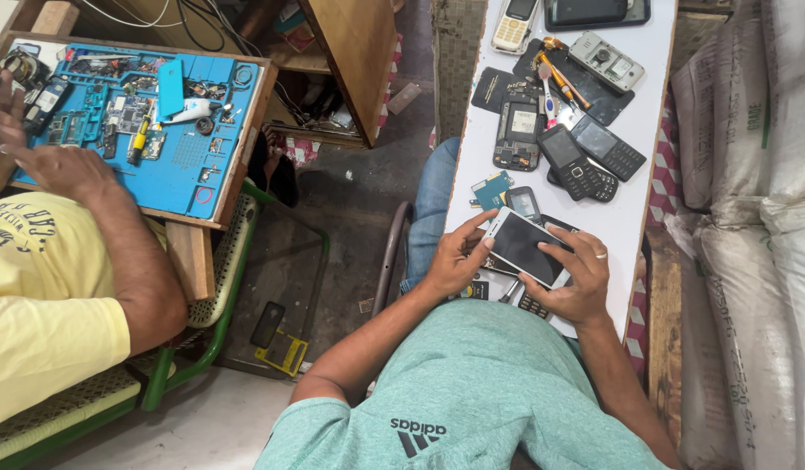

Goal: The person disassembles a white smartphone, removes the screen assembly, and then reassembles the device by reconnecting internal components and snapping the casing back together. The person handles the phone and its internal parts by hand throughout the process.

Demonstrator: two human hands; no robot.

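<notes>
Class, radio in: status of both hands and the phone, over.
Left hand and right hand both grip white smartphone, screen dark. Held over white table. Loose phones and parts close ahead.

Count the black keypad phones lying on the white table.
2: one keypad phone mid-table, another black phone angled beside it on its right, touching. More may hide under the white smartphone both hands hold.
</notes>
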